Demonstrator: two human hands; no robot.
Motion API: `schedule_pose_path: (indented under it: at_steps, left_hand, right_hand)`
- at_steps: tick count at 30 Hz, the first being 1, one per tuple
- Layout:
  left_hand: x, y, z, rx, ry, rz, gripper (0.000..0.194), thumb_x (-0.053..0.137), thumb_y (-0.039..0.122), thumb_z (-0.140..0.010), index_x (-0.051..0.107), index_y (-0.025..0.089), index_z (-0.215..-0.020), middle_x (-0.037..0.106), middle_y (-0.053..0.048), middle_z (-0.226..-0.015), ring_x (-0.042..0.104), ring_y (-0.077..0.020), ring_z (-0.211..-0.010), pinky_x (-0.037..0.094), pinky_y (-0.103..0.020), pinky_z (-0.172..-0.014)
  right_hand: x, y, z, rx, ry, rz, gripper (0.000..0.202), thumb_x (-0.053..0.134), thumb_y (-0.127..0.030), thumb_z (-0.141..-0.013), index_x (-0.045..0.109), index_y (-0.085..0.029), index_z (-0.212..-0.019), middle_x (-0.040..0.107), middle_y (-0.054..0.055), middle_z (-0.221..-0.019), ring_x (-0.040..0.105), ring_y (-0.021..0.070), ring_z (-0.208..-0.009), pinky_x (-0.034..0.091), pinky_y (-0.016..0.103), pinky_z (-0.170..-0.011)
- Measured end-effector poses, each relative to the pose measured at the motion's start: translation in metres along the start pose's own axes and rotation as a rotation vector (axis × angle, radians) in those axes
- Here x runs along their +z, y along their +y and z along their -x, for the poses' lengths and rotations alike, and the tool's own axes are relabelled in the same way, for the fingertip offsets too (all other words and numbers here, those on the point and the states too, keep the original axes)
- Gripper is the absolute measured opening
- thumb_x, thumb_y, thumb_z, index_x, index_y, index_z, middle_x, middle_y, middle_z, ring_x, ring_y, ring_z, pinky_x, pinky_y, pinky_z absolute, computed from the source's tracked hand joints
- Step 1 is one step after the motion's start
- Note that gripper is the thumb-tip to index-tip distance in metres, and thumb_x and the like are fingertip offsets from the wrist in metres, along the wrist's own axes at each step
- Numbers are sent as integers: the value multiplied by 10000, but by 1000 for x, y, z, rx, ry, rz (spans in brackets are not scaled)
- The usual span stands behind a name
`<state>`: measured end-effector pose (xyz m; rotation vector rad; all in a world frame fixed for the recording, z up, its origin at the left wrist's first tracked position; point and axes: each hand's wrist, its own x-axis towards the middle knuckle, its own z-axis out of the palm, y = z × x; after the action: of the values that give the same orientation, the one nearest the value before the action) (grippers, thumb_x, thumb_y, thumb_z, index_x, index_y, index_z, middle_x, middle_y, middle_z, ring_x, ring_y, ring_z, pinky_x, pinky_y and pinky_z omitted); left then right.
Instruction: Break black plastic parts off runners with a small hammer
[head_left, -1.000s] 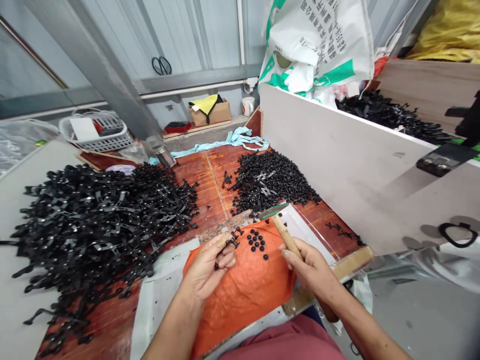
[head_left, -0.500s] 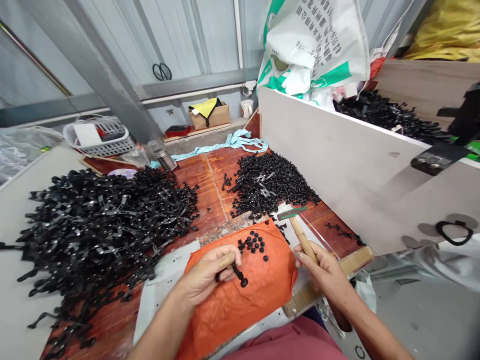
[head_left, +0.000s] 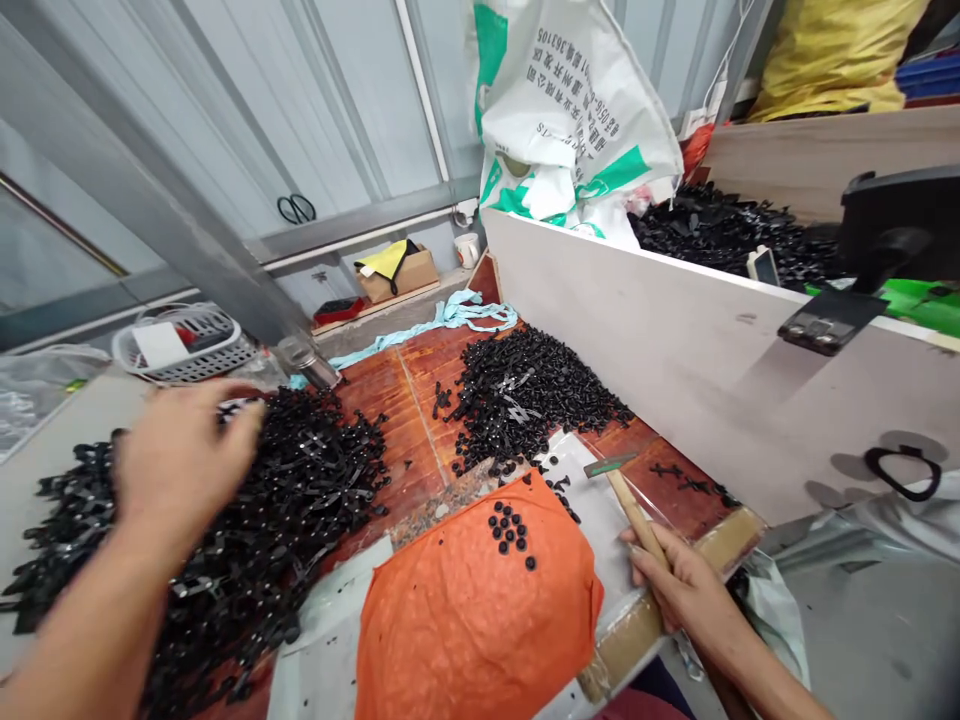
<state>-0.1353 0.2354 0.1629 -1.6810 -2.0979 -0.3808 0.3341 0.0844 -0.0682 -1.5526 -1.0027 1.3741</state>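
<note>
Left hand [head_left: 180, 455] moved over heap [head_left: 304, 515], fingers [head_left: 244, 432] parted; right hand [head_left: 679, 582] clasps hammer [head_left: 632, 508] beside sheet [head_left: 480, 630].

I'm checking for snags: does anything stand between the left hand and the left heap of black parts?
Nothing visible does: the left hand overlaps the left heap in this view, though motion blur leaves contact unclear.

Bright light, blurry left hand [head_left: 184, 445]
</note>
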Motion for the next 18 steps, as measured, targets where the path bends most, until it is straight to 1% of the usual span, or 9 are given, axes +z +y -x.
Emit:
schedule_pose_path:
  at_steps: [2,3,5,7,9,11,13,16,18]
  left_hand:
    - [38,45,8,293,-208,102,311,462,343,-968,702,197,-1101,702,-32,-1098,598,-205,-1082,420,-313,-996]
    - [61,68,11,353,-305,129,298,464,306,-964,709,198,-1094,710,-55,-1112,606,-215,-1085,427,-318,-1003]
    - [106,107,11,351,-479,137,314,437,237,-975,687,206,-1164,703,-84,-1197,610,-224,-1128,427,-330,-1032]
    - [146,136,3,325,-513,135,316,445,219,-977,655,204,-1212,702,-96,-1230,620,-227,-1153,449,-333,-1023]
    - [175,155,-11,300,-537,127,355,490,182,-956,605,214,-1290,697,-107,-1242,641,-229,-1131,486,-341,-977]
    - [195,166,-27,303,-574,122,368,566,202,-944,591,217,-1310,683,-115,-1247,654,-229,-1105,517,-349,-940]
    - [207,172,-39,317,-620,116,347,623,285,-950,605,196,-1285,663,-109,-1249,659,-226,-1077,550,-388,-918]
    - [216,172,-47,324,-665,111,363,637,383,-958,616,168,-1250,651,-89,-1237,660,-219,-1049,577,-437,-895]
    - [215,165,-46,314,-660,120,303,639,320,-951,629,172,-1215,666,-86,-1186,666,-223,-1031,565,-414,-890]
  right_hand:
    - [1,6,0,-1,16,0,480,628,-618,-843,590,-230,-1123,554,-63,-658,398,81,-348,326,208,-325]
    - [1,9,0,-3,32,2,487,618,-623,-851,582,-228,-1133,545,-68,-658,392,74,-347,317,200,-326]
    - [2,15,-1,-3,61,10,502,598,-637,-860,567,-227,-1148,528,-75,-653,375,64,-340,290,188,-319]
    - [2,21,-3,16,59,24,524,588,-653,-859,560,-228,-1165,525,-75,-651,370,64,-334,281,188,-314]
    - [0,27,-6,47,20,32,556,595,-670,-848,564,-226,-1182,534,-69,-655,382,71,-338,286,197,-317]
    - [-2,32,-10,62,-12,36,571,603,-680,-841,576,-222,-1182,540,-60,-655,402,84,-361,286,208,-328]
    - [-4,34,-12,40,-6,49,550,605,-670,-850,597,-216,-1160,536,-52,-649,432,100,-407,288,214,-352]
    - [-3,29,-10,29,31,90,509,592,-643,-875,625,-217,-1151,538,-47,-642,442,110,-437,293,227,-371]
    - [-2,22,-8,38,37,108,498,595,-633,-871,641,-218,-1144,540,-44,-637,457,122,-453,313,234,-380]
